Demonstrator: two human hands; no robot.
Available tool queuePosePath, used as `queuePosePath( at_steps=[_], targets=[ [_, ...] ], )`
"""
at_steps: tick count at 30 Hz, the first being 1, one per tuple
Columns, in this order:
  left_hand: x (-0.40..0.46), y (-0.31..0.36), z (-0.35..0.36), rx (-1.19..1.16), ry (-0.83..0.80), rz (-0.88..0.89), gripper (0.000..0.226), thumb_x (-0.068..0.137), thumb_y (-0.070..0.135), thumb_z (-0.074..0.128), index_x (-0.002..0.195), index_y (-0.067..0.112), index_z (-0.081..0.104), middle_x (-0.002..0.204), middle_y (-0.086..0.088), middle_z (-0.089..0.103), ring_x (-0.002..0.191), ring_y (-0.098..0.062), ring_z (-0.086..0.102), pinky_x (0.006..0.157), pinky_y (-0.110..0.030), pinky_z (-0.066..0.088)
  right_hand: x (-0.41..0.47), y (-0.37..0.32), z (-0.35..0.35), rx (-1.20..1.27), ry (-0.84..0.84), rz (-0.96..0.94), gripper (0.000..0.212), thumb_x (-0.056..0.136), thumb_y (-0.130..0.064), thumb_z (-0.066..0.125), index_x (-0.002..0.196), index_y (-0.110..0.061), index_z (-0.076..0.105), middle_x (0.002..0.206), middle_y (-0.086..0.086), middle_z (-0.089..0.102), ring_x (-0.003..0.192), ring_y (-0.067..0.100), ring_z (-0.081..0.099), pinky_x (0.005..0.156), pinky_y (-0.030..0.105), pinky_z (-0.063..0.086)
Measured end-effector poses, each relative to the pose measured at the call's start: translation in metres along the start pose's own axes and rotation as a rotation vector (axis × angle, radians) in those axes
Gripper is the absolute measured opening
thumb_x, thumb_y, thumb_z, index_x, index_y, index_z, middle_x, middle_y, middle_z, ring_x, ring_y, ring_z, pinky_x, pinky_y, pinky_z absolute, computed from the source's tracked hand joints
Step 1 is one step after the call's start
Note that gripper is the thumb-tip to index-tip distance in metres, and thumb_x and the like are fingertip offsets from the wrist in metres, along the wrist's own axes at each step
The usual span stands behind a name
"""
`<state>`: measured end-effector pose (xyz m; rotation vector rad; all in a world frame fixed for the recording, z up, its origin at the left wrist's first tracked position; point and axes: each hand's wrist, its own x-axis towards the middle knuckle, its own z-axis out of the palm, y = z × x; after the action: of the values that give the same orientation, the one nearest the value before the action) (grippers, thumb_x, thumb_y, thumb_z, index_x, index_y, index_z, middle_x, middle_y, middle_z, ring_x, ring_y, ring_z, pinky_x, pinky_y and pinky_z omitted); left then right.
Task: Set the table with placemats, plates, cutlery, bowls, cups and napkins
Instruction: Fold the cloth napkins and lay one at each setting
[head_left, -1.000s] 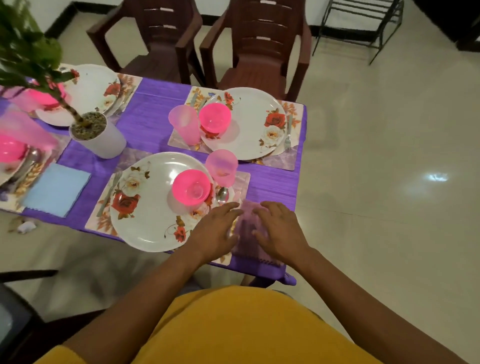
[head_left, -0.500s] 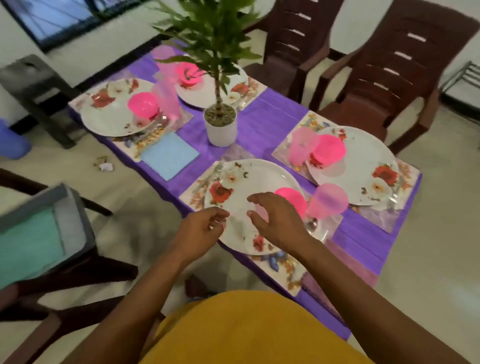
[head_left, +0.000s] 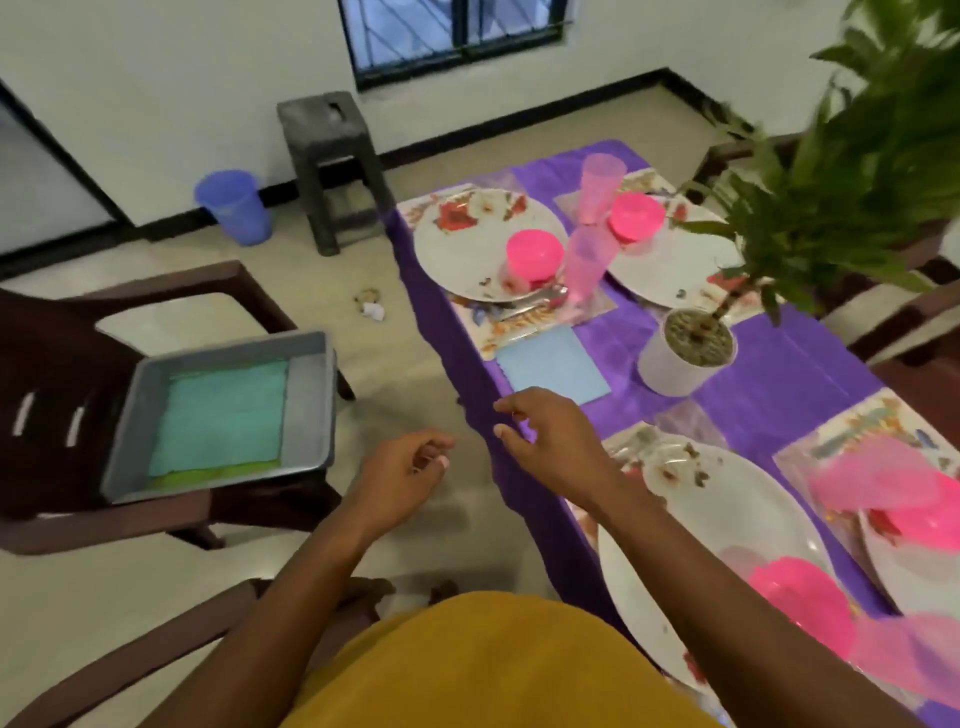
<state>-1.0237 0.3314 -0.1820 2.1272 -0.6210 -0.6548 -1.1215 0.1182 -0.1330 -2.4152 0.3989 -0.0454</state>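
Note:
The purple table (head_left: 769, 395) carries floral placemats with white flowered plates (head_left: 467, 254), pink bowls (head_left: 535, 254) and pink cups (head_left: 584, 265). A light blue napkin (head_left: 550, 366) lies beside the far-left setting. To the left a grey tray (head_left: 306, 405) on a brown chair holds a teal napkin (head_left: 218, 421) over a green one. My left hand (head_left: 400, 475) hovers over the floor between tray and table, fingers loosely curled, holding nothing. My right hand (head_left: 550, 439) hangs over the table's near edge, fingers relaxed and empty.
A white pot with a green plant (head_left: 685, 348) stands mid-table. A dark stool (head_left: 330, 156) and a blue bucket (head_left: 234, 205) stand by the wall. Crumpled scraps (head_left: 371, 306) lie on the floor. Brown chairs surround the table.
My view has swung left from the table's right end to the tray side. Both hands left the purple napkin they pressed and moved left, empty, toward the gap by the tray.

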Motion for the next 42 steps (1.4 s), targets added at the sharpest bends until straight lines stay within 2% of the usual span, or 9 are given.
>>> queuePosePath(
  at_steps=[3, 6, 9, 13, 19, 25, 32, 38, 42],
  targets=[
    [0.002, -0.023, -0.027, 0.006, 0.028, -0.078, 0.022, 0.098, 0.026, 0.070, 0.116, 0.037, 0.074, 0.103, 0.018, 0.073, 0.093, 0.000, 0.068, 0.086, -0.023, 0.056, 0.033, -0.021, 0.016, 0.008, -0.064, -0.045, 0.036, 0.095, -0.027, 0.072, 0.130, -0.019, 0.069, 0.123, -0.002, 0.069, 0.105, 0.014, 0.065, 0.090, 0.028, 0.053],
    [0.001, -0.036, -0.046, -0.006, 0.073, -0.123, 0.021, 0.097, 0.025, 0.071, 0.115, 0.033, 0.076, 0.102, 0.017, 0.075, 0.091, 0.000, 0.069, 0.086, -0.027, 0.058, 0.060, -0.038, 0.030, 0.044, -0.117, -0.100, 0.037, 0.095, -0.026, 0.072, 0.131, -0.017, 0.069, 0.123, -0.001, 0.069, 0.106, 0.013, 0.065, 0.094, 0.031, 0.054],
    [0.002, -0.047, -0.059, -0.007, 0.118, -0.176, 0.020, 0.097, 0.023, 0.071, 0.116, 0.029, 0.076, 0.104, 0.015, 0.076, 0.096, 0.000, 0.070, 0.091, -0.029, 0.059, 0.087, -0.047, 0.042, 0.049, -0.170, -0.145, 0.036, 0.095, -0.027, 0.072, 0.130, -0.017, 0.069, 0.124, -0.002, 0.069, 0.107, 0.011, 0.063, 0.093, 0.028, 0.053],
    [0.004, -0.060, -0.074, -0.038, 0.176, -0.275, 0.021, 0.097, 0.024, 0.071, 0.117, 0.030, 0.075, 0.106, 0.017, 0.076, 0.096, 0.000, 0.071, 0.091, -0.028, 0.059, 0.130, -0.053, 0.058, 0.034, -0.239, -0.207, 0.033, 0.095, -0.028, 0.071, 0.127, -0.017, 0.070, 0.122, -0.001, 0.069, 0.107, 0.015, 0.064, 0.093, 0.031, 0.054],
    [0.013, -0.076, -0.093, -0.056, 0.297, -0.412, 0.022, 0.097, 0.018, 0.071, 0.108, 0.037, 0.074, 0.100, 0.019, 0.076, 0.092, 0.004, 0.071, 0.088, -0.023, 0.059, 0.198, -0.065, 0.077, 0.015, -0.354, -0.289, 0.032, 0.096, -0.032, 0.068, 0.125, -0.020, 0.071, 0.122, -0.001, 0.069, 0.107, 0.016, 0.065, 0.093, 0.036, 0.055],
    [0.021, -0.092, -0.106, -0.099, 0.464, -0.543, 0.019, 0.096, 0.017, 0.071, 0.106, 0.032, 0.076, 0.098, 0.016, 0.076, 0.090, 0.003, 0.069, 0.084, -0.020, 0.057, 0.243, -0.073, 0.103, -0.013, -0.476, -0.403, 0.029, 0.096, -0.025, 0.067, 0.123, -0.014, 0.071, 0.119, 0.003, 0.070, 0.104, 0.019, 0.065, 0.092, 0.036, 0.053],
    [0.032, -0.123, -0.123, -0.124, 0.521, -0.655, 0.018, 0.096, 0.020, 0.069, 0.107, 0.032, 0.076, 0.096, 0.018, 0.075, 0.091, 0.001, 0.070, 0.088, -0.027, 0.058, 0.277, -0.090, 0.138, -0.058, -0.588, -0.440, 0.025, 0.097, -0.029, 0.062, 0.118, -0.019, 0.071, 0.112, 0.002, 0.070, 0.098, 0.020, 0.065, 0.085, 0.039, 0.055],
    [0.071, -0.167, -0.146, -0.209, 0.544, -0.781, 0.021, 0.089, 0.022, 0.080, 0.110, 0.023, 0.076, 0.098, 0.010, 0.075, 0.092, -0.006, 0.070, 0.094, -0.035, 0.060, 0.321, -0.113, 0.179, -0.178, -0.653, -0.449, 0.026, 0.097, -0.033, 0.060, 0.116, -0.021, 0.071, 0.109, 0.001, 0.070, 0.095, 0.021, 0.065, 0.082, 0.041, 0.055],
    [0.095, -0.206, -0.155, -0.248, 0.515, -0.851, 0.024, 0.089, 0.022, 0.077, 0.112, 0.020, 0.077, 0.100, 0.005, 0.077, 0.091, -0.012, 0.073, 0.093, -0.036, 0.060, 0.350, -0.128, 0.211, -0.209, -0.688, -0.435, 0.028, 0.092, -0.033, 0.058, 0.113, -0.021, 0.073, 0.105, -0.001, 0.071, 0.092, 0.019, 0.065, 0.080, 0.039, 0.055]
  ],
)
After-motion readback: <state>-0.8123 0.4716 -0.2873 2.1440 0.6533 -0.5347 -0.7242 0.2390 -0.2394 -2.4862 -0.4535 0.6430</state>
